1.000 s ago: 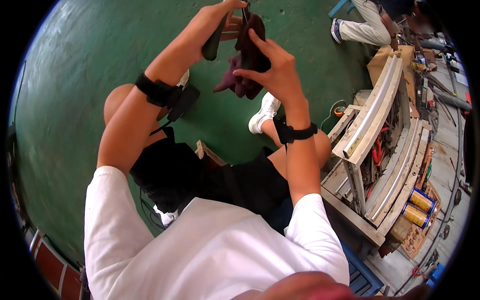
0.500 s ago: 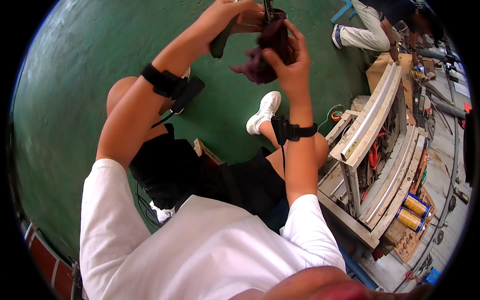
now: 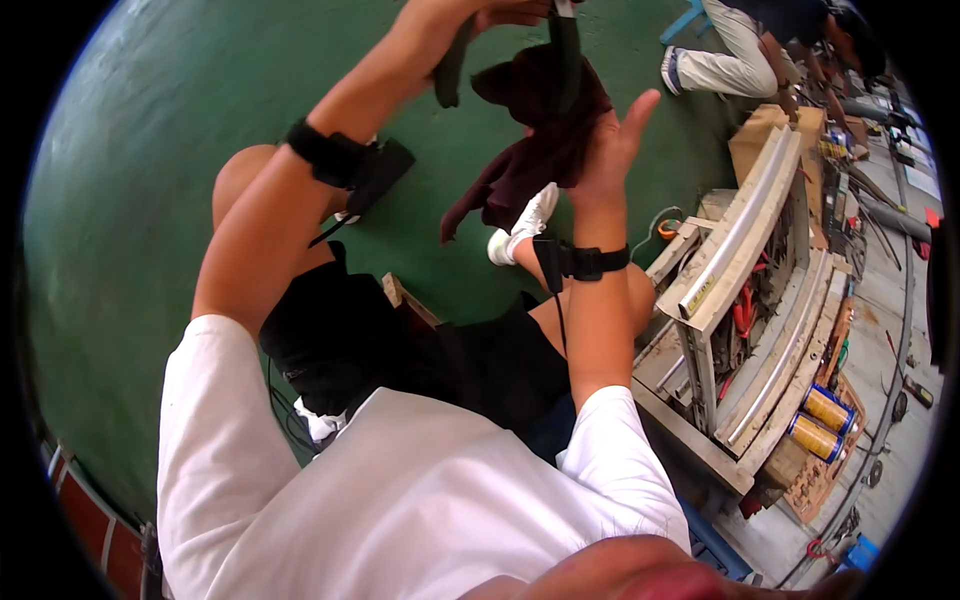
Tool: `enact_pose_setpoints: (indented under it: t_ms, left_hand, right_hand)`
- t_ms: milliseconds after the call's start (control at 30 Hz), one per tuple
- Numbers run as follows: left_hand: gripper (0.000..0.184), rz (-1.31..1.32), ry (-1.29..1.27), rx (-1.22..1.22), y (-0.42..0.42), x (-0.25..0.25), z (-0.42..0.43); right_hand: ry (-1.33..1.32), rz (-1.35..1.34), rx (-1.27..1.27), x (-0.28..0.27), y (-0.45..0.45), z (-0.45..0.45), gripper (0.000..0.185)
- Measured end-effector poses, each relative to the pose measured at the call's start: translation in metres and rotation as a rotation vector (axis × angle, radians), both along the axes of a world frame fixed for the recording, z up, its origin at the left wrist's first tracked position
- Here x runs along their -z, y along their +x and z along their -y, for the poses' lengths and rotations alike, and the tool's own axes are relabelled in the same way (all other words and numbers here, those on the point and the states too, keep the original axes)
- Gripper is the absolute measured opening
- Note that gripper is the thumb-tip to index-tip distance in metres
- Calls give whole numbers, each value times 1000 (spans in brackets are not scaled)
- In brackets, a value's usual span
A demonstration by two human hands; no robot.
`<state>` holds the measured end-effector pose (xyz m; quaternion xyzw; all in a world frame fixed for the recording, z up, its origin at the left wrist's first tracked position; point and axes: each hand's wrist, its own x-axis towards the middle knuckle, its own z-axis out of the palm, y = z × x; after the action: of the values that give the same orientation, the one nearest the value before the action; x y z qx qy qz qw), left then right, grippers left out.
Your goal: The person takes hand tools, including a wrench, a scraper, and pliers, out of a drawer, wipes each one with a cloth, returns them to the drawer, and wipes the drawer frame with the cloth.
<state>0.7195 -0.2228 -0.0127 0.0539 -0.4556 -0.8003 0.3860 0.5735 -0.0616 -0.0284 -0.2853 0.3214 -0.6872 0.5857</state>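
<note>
At the top edge, my left hand (image 3: 490, 12) is closed around a tool with two long dark handles (image 3: 565, 65), with a bit of bare metal at the upper end of one. Most of the fingers and the tool's far end are cut off by the frame. A dark maroon cloth (image 3: 530, 140) hangs spread out behind and below the handle, its lower corner dangling to the left. My right hand (image 3: 605, 155) holds the cloth from the right, thumb sticking out and away; its other fingers are hidden by the cloth. Each wrist wears a black strap with a small device.
To the right stands a cream metal rack (image 3: 735, 250) holding tools with red handles. Two yellow-and-blue cans (image 3: 828, 410) lie on a board beyond it. A cardboard box (image 3: 755, 140) sits behind the rack. Another person (image 3: 745, 50) crouches at the upper right.
The cloth was bunched around the tool in my right hand and now hangs opened out. My right hand has moved slightly down and right, its thumb lifting off the cloth.
</note>
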Motion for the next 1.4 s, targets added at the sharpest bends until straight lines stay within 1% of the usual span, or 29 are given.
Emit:
enact_pose_setpoints:
  t_ms: [67,133,200,233,267,333,367,433,567,600,633,667,700,733,767,833,867,900,933,967,1033,1067,1133,1167,1233,1267,1333,1367,1400]
  left_hand:
    - [36,155,-163,-58,3,1,3]
    - [37,121,-193,-69,-1,0,-4]
    - [34,364,-185,-57,0,2,-12]
    - [31,389,-134,-45,-1,-1,-22]
    - [28,377,-200,-70,-5,25,-10]
    - [25,380,-141,-34,-8,16,-20]
    - [25,377,-142,-29,-11,18,-22]
    - [24,241,-134,-97,-16,19,-24]
    - [22,286,-93,-61,-13,16,-23]
    - [26,339,-77,-107,-13,17,-24]
    - [31,383,-68,-157,-16,16,-22]
    - [31,381,-75,-157,-18,15,-21]
    - [27,380,-15,-252,-21,13,-24]
    - [23,381,46,-344,-23,12,-27]
    - [23,385,42,-338,-25,16,-29]
    - [20,274,150,-234,-29,30,-36]
    - [19,308,184,-206,-33,35,-41]
    - [24,316,232,-157,-34,33,-41]
    - [31,324,282,-108,-35,31,-41]
    - [31,324,287,-116,-35,30,-41]
    - [16,395,626,-77,-30,4,-41]
    - [16,390,627,-83,-31,4,-39]
    - [16,262,588,-240,-32,8,-33]
    - [16,257,595,-251,-33,10,-27]
    - [18,354,506,-258,-32,21,-16]
    - [20,411,480,-263,-29,31,-15]
    - [24,434,533,-339,-35,36,-23]
    - [25,496,561,-281,-37,38,-25]
    - [27,563,596,-212,-38,40,-31]
  right_hand:
    - [153,123,134,-12,5,0,96]
    - [121,98,114,-6,1,0,91]
    - [-12,291,-142,0,1,2,92]
    - [173,176,34,-17,17,2,88]
    - [163,173,33,-13,19,5,88]
    - [221,123,14,-11,26,7,79]
    - [293,78,109,-9,33,6,68]
    - [299,10,145,-1,30,7,65]
    - [335,-101,245,-5,30,5,58]
    - [336,-92,245,-3,34,4,58]
    - [326,-181,309,-3,39,5,57]
    - [315,-273,375,-3,40,8,55]
    - [313,-273,380,-1,40,8,55]
    - [278,-455,339,4,39,6,56]
    - [243,-634,294,9,40,4,58]
    - [292,-533,309,12,35,1,61]
    - [337,-441,319,14,29,1,64]
    - [226,-316,298,11,28,7,69]
    - [229,-314,292,5,30,4,69]
    - [160,-183,276,-2,32,-3,56]
    - [105,15,334,-22,40,2,39]
    - [103,13,327,-14,35,4,39]
    - [130,-229,589,-1,25,9,34]
    - [132,-233,575,3,19,7,34]
    - [273,-325,879,-12,23,7,35]
    - [303,-337,848,-17,26,8,35]
    - [16,-311,891,-24,23,18,29]
    - [24,-282,841,-18,15,23,25]
    - [-10,-539,736,-1,7,28,34]
